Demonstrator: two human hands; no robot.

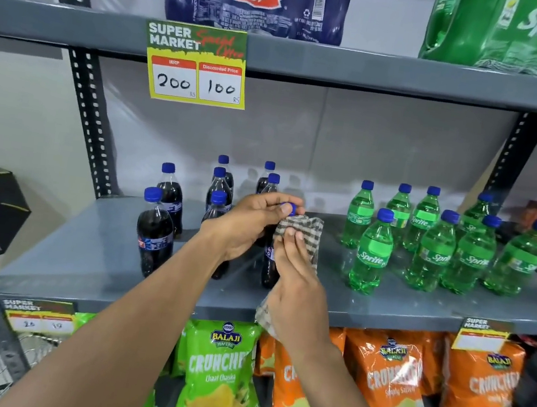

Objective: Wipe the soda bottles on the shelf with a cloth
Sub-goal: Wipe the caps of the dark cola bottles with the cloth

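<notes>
Left hand (250,221) grip clamped on cola bottle (268,265) neck, right hand (296,286) grip clamped on checked cloth (307,233) against it.

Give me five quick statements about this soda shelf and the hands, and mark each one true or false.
1. The left hand grips a cola bottle near its cap. True.
2. The right hand holds a checked cloth against that bottle. True.
3. The Sprite bottles stand left of the cola bottles. False: they stand to the right.
4. The price tag shows a discounted price of 200. False: it shows 100.
5. Crisp packets fill the shelf below. True.
</notes>
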